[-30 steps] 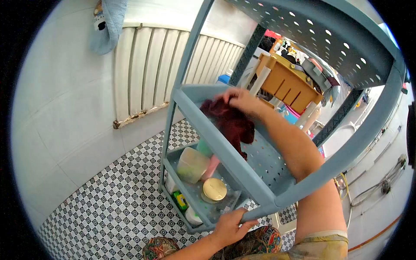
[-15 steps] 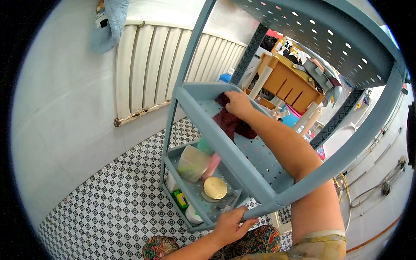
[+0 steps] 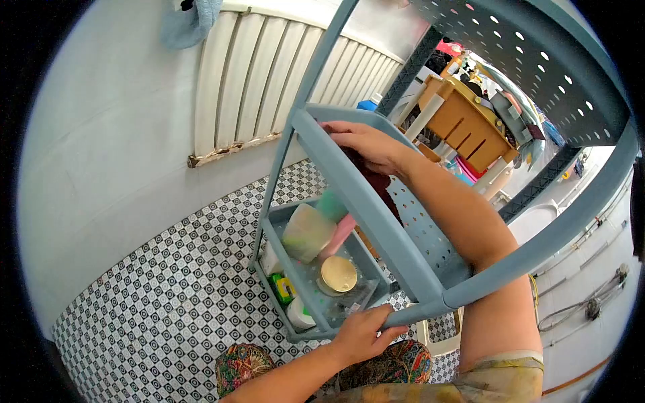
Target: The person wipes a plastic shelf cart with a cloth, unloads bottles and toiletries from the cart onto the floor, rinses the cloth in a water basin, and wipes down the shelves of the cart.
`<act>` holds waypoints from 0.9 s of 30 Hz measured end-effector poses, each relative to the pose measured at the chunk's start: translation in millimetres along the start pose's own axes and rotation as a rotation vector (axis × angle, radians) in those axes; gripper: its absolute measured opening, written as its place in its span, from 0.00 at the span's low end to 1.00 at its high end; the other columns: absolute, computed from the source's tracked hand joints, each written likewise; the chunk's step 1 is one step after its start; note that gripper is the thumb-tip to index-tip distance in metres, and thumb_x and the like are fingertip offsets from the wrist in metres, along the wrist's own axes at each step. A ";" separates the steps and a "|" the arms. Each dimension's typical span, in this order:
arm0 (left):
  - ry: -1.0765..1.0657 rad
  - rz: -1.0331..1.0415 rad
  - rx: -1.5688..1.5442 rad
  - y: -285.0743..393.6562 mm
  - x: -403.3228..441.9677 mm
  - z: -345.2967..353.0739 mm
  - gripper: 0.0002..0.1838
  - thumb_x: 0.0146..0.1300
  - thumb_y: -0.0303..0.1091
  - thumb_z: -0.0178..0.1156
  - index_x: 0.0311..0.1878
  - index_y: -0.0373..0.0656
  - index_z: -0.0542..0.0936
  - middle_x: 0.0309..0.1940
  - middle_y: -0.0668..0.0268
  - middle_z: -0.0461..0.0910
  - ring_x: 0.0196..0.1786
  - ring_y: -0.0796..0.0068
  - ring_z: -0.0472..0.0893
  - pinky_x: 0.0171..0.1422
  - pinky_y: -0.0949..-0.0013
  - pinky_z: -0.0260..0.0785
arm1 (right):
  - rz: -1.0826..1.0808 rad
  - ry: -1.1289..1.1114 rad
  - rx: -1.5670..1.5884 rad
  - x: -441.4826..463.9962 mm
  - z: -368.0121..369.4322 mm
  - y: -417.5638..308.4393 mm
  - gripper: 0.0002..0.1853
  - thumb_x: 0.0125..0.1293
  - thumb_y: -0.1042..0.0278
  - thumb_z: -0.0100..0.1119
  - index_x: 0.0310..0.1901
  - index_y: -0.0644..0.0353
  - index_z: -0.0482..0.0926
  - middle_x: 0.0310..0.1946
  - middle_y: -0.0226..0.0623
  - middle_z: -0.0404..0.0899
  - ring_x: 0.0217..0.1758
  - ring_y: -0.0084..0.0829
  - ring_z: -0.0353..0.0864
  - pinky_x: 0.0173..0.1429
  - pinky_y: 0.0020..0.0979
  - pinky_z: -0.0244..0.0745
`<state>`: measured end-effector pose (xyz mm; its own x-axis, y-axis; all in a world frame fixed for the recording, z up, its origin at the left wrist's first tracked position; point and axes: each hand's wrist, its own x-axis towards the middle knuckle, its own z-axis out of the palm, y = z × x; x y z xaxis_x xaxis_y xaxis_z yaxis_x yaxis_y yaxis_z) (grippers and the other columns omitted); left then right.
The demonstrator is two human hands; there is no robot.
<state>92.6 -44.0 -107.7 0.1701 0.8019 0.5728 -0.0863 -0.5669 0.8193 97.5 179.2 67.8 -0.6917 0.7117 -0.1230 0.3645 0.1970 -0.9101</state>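
A blue-grey plastic tiered cart [image 3: 366, 201] stands tilted in front of me. My left hand [image 3: 363, 334] is closed around the near end of its middle shelf's rim, thumb on the near side. Reaching through the frame, my right hand [image 3: 368, 146] is over the far end of the middle shelf, closed on a dark red cloth [image 3: 378, 186]. Part of the cloth hangs below the palm onto the perforated shelf floor; the front rim hides some of it. My right fingertips lie close to the far-left inner wall.
The lower shelf holds a cloudy plastic container [image 3: 308, 233], a gold-lidded jar [image 3: 338, 275], a pink item [image 3: 339, 236] and a green-yellow box [image 3: 283, 287]. A white radiator [image 3: 269, 80] is on the wall behind. An orange-brown basket [image 3: 463, 124] stands beyond the cart.
My right hand has moved along the middle shelf toward its far-left front corner, bringing the dark red cloth along. My left hand keeps its grip on the rim. The view has shifted slightly.
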 end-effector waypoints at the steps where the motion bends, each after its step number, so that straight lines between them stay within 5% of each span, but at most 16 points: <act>1: -0.010 -0.020 -0.015 2.2 1.5 -0.3 0.14 0.53 0.41 0.61 0.29 0.41 0.70 0.18 0.56 0.71 0.22 0.54 0.73 0.24 0.61 0.63 | 0.068 -0.032 0.018 -6.6 -2.9 -2.6 0.21 0.59 0.70 0.47 0.56 0.61 0.66 0.45 0.31 0.71 0.45 0.20 0.71 0.50 0.21 0.67; 15: 0.024 -0.037 0.007 2.3 2.6 0.2 0.18 0.53 0.45 0.60 0.33 0.38 0.70 0.19 0.52 0.73 0.24 0.50 0.74 0.26 0.59 0.64 | 0.307 -0.503 -0.403 -166.4 -16.8 -18.1 0.16 0.57 0.74 0.49 0.48 0.64 0.73 0.41 0.33 0.76 0.43 0.20 0.71 0.53 0.23 0.65; 17: 0.036 -0.056 0.005 -2.9 1.3 4.8 0.18 0.54 0.45 0.59 0.34 0.38 0.69 0.21 0.53 0.73 0.25 0.50 0.74 0.27 0.60 0.65 | 0.346 -0.192 -0.632 -175.8 -4.0 -34.2 0.13 0.56 0.73 0.49 0.43 0.65 0.76 0.38 0.33 0.77 0.41 0.22 0.72 0.50 0.23 0.66; 19: 0.113 0.023 0.059 -3.3 0.1 3.7 0.18 0.54 0.45 0.59 0.34 0.39 0.69 0.23 0.53 0.74 0.26 0.51 0.74 0.27 0.61 0.65 | -0.052 0.071 -0.829 -181.4 -32.9 -17.1 0.13 0.56 0.71 0.44 0.40 0.64 0.75 0.35 0.33 0.76 0.39 0.23 0.72 0.48 0.23 0.67; 20: 0.079 -0.012 0.027 -2.9 -1.1 1.8 0.17 0.54 0.43 0.59 0.36 0.38 0.70 0.26 0.54 0.74 0.28 0.52 0.75 0.30 0.62 0.67 | 0.055 0.283 -0.667 -189.4 -29.9 -29.1 0.13 0.56 0.71 0.44 0.42 0.63 0.74 0.35 0.33 0.76 0.38 0.22 0.73 0.46 0.22 0.68; 22: 0.080 -0.004 0.038 3.2 -0.9 -4.8 0.18 0.55 0.43 0.59 0.39 0.39 0.70 0.28 0.54 0.74 0.31 0.53 0.75 0.33 0.63 0.67 | -0.086 0.627 -0.398 -214.8 -58.1 -19.9 0.13 0.58 0.70 0.45 0.43 0.62 0.74 0.33 0.37 0.75 0.32 0.25 0.73 0.37 0.26 0.72; 23: 0.082 0.006 0.049 5.8 -2.2 -7.6 0.18 0.55 0.42 0.58 0.42 0.39 0.70 0.30 0.54 0.74 0.34 0.55 0.76 0.36 0.63 0.67 | -0.169 0.739 -0.341 -233.3 -70.8 -11.5 0.14 0.58 0.71 0.45 0.45 0.64 0.73 0.34 0.38 0.75 0.35 0.29 0.75 0.39 0.29 0.73; 24: 0.095 0.013 0.052 5.0 -5.2 -9.9 0.19 0.55 0.40 0.58 0.46 0.39 0.69 0.36 0.56 0.74 0.39 0.58 0.75 0.42 0.64 0.67 | -0.154 0.932 0.118 -251.8 -78.9 -6.7 0.15 0.59 0.73 0.42 0.47 0.67 0.71 0.38 0.40 0.75 0.40 0.33 0.76 0.43 0.31 0.73; 27: 0.217 0.111 0.078 7.9 -8.3 -18.5 0.20 0.54 0.38 0.59 0.47 0.38 0.69 0.38 0.57 0.73 0.40 0.58 0.75 0.44 0.64 0.67 | -0.437 1.152 0.187 -286.5 -25.4 -17.8 0.16 0.60 0.74 0.39 0.48 0.69 0.69 0.41 0.42 0.74 0.44 0.36 0.75 0.48 0.33 0.72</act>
<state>72.4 -51.7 -105.5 -0.0511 0.7511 0.6582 -0.0153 -0.6596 0.7515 305.0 -11.1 129.3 0.2511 0.8057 0.5364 0.0822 0.5344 -0.8412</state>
